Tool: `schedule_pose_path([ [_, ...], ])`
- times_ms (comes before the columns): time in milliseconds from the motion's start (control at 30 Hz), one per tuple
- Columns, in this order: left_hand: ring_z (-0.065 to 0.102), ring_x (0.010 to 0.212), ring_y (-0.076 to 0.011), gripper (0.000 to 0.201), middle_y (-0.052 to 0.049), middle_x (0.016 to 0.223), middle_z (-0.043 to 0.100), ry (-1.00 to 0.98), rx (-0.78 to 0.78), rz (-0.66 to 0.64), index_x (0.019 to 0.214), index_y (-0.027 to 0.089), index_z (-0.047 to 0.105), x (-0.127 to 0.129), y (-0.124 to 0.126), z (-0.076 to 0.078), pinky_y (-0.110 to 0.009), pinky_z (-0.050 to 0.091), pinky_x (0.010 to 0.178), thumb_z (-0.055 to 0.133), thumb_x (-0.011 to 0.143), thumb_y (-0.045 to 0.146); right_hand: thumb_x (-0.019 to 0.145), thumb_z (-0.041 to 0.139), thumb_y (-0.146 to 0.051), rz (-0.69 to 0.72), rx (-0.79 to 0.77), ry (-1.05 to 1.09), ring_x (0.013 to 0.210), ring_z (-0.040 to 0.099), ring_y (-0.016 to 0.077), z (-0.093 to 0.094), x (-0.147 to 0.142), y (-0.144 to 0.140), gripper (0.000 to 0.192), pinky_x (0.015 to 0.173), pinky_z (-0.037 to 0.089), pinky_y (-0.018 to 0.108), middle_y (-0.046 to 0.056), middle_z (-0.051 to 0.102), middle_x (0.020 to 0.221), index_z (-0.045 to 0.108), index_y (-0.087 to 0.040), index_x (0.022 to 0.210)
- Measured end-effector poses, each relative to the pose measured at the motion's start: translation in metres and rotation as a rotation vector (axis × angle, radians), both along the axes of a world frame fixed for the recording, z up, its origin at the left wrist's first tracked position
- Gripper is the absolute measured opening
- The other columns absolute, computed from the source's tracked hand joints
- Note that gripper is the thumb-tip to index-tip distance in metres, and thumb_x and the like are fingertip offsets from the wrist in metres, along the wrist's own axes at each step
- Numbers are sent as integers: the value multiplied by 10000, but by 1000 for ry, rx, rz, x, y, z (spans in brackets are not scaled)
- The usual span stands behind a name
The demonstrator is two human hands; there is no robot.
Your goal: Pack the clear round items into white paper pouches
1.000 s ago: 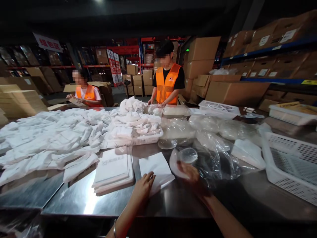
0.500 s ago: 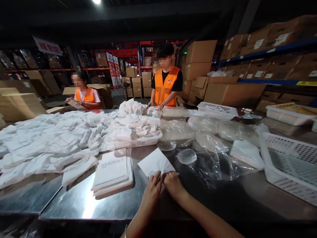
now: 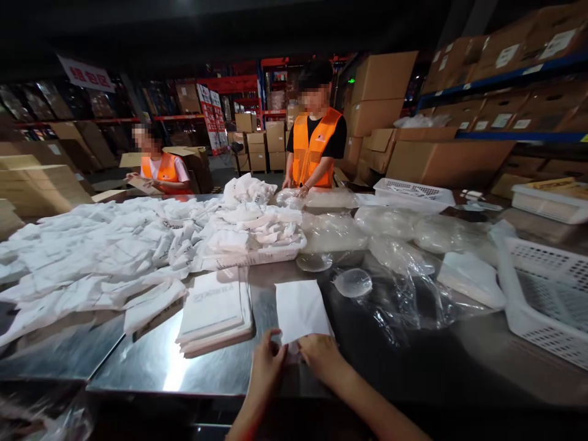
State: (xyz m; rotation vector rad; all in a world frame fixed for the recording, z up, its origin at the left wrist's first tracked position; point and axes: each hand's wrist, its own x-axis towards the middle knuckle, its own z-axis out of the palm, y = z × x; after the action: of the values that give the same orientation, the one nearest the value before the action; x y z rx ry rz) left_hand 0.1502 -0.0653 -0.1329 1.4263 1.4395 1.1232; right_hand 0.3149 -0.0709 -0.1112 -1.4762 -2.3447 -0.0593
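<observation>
Stack: folded white bags (image 3: pixel 215 309), left of the hands on the table (image 3: pixel 151 367).
Left hand (image 3: pixel 267 366): fingers bent, pinching white sheet (image 3: pixel 301 309) at its near edge.
Right hand (image 3: pixel 323 357): fingers curled, gripping the same edge.
Right: clear plastic bags (image 3: pixel 404 288), white basket (image 3: pixel 542 303).

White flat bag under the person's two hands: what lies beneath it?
The white flat bag lies on the shiny steel table; nothing else shows at its edges. The left hand and right hand cover its near edge, so that part stays hidden.
</observation>
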Motion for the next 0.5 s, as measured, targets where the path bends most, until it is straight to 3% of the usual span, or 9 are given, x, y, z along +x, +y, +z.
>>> schedule_pose_path([
  [167, 478, 429, -132, 514, 98, 453, 452, -218, -218, 35, 1075, 133, 586, -4, -3, 4, -239, 415, 450, 661, 687, 461, 863, 587, -95, 128, 163, 248, 792, 615, 161, -2, -21, -21, 143, 709, 448, 275, 3, 669, 827, 665, -216, 864],
  [333, 498, 486, -121, 524, 69, 504, 532, -153, -155, 73, 1199, 87, 580, -2, -4, 8, -223, 420, 507, 616, 698, 236, 884, 492, -88, 130, 172, 400, 739, 600, 180, -17, -31, -16, 191, 688, 454, 300, 6, 636, 775, 624, -209, 815],
  [500, 488, 497, -116, 558, 46, 544, 560, -128, -160, 107, 1243, 54, 571, 4, 0, 3, -217, 410, 515, 552, 688, 106, 871, 408, -66, 190, 192, 339, 689, 607, 185, -33, -25, -2, 247, 627, 462, 287, 12, 620, 746, 591, -221, 812],
])
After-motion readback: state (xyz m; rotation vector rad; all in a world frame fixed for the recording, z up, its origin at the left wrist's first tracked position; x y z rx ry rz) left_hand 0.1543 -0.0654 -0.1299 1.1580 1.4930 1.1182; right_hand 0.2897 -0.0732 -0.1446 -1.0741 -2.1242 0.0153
